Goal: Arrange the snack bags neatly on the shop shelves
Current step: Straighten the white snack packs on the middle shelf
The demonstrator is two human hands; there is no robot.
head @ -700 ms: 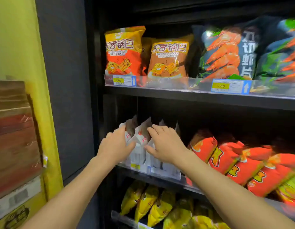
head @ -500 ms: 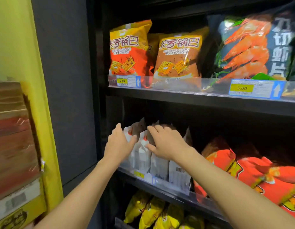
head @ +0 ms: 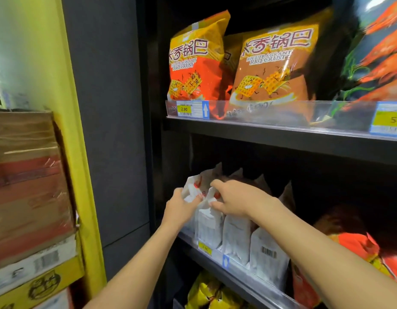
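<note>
Showing upright white paper snack bags (head: 235, 239) above the yellow price tag (head: 204, 249): my left hand (head: 181, 207) grips the leftmost; my right hand (head: 235, 200) pinches its neighbour's top.

We see white paper snack bags (head: 235, 237) standing on the dark metal shelf (head: 242, 278), orange foil bags (head: 353, 246) beside them.
</note>
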